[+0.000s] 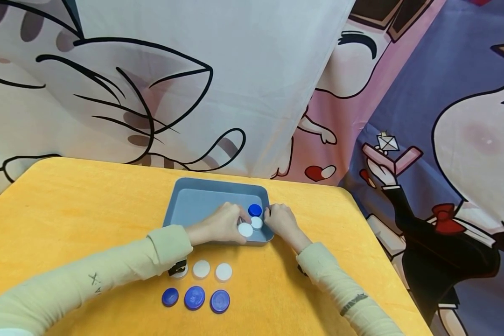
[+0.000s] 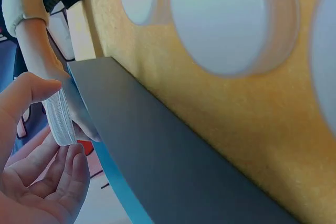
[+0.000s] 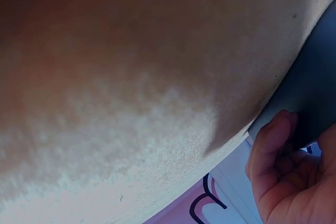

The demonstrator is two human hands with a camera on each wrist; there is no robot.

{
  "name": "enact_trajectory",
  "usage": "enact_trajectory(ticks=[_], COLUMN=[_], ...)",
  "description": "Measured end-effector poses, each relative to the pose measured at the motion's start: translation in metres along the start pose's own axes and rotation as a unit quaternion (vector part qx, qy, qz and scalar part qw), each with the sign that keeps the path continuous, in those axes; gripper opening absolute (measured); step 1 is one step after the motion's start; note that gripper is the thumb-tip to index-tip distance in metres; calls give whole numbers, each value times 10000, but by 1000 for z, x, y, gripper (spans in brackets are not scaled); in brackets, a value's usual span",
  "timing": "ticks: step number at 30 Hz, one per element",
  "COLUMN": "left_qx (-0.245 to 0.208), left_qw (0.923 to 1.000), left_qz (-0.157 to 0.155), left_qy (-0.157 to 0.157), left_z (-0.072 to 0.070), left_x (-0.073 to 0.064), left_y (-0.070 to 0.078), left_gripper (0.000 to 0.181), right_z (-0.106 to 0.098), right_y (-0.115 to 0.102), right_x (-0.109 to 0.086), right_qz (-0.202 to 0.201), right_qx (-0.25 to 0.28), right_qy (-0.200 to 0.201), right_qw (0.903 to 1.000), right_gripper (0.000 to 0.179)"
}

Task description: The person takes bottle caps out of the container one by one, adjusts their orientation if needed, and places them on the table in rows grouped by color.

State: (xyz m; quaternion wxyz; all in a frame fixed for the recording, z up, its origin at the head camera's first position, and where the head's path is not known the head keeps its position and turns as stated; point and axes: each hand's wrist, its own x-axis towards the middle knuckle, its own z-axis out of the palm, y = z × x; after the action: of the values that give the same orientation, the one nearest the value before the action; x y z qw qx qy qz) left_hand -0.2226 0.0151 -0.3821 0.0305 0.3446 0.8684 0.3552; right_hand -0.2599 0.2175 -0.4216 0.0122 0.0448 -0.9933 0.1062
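My left hand pinches a white bottle cap between thumb and fingertips over the near right part of a grey-blue tray. The left wrist view shows the cap's ridged side held on edge. Inside the tray, by its right end, lie a blue cap and another white cap. My right hand grips the tray's right rim; its curled fingers meet the tray wall in the right wrist view.
In front of the tray, a row of white caps sits on the yellow tabletop, one partly behind the left wrist. Nearer still is a row of three blue caps. A cartoon-printed cloth hangs behind the table.
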Motion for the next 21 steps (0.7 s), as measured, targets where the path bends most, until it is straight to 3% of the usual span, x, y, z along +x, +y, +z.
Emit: enact_trajectory(ticks=[13, 21], left_qx=[-137, -156], left_qw=[9996, 9966], left_qz=[186, 360], left_qy=[-189, -722], left_z=[3, 8], left_x=[-6, -13], left_y=[11, 16], left_gripper=[32, 35], right_z=[0, 1], right_y=[0, 1], right_x=[-1, 0], right_qz=[-6, -63], right_qx=[18, 37], right_qy=[76, 201], right_qw=[10000, 9998], right_gripper=[40, 40])
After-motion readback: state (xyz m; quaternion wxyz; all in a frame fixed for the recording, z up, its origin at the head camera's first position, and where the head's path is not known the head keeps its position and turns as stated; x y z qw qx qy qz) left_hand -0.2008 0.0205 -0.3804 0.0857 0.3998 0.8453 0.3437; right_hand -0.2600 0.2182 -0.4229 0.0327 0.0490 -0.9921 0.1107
